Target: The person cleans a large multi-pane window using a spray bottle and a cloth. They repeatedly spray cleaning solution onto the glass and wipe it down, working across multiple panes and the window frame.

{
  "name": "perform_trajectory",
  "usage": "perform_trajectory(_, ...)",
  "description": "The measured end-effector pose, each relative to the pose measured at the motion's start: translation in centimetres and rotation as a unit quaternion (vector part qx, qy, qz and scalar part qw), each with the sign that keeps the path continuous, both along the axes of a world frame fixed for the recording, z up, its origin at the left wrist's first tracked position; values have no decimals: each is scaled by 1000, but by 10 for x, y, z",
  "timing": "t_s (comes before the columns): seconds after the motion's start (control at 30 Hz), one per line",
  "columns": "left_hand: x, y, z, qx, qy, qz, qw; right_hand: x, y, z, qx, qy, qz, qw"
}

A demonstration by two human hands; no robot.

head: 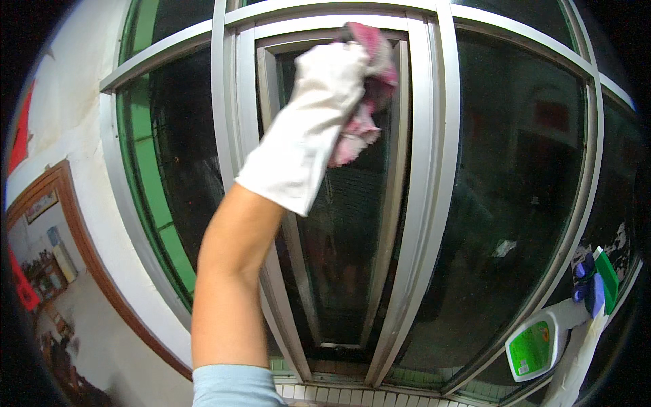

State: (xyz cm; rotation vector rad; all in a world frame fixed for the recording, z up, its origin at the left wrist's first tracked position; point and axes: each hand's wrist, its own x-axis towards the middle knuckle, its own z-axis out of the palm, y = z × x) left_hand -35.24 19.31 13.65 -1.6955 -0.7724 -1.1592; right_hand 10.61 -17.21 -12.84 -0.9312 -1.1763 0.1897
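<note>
My left hand [333,68], in a long white glove, is raised to the top of a narrow window sash in a metal frame [422,152]. It grips a pink and white cloth [374,56], which hangs down beside the glove in front of the dark glass. The hand and cloth are slightly blurred. At the lower right my right hand [582,351], also in a white glove, holds a white spray bottle [534,351] with a green label and a purple and green trigger head. The bottle is tilted, and its body hides part of the grip.
Large dark glass panes [519,203] flank the sash on both sides. White tiles [351,394] run along the bottom. On the left are a pale wall [91,137] and a brown wooden frame [76,219], with shelves and furniture visible inside it.
</note>
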Motion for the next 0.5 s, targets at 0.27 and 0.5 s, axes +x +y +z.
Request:
perform_trajectory(0.27,-66,-1,10,-147,-157,153,965,-51,18,2,-21,-7,2,1000)
perform_trajectory(0.5,-22,22,-18,-130,-383,-237,883,-15,-10,-28,16,142,20,990)
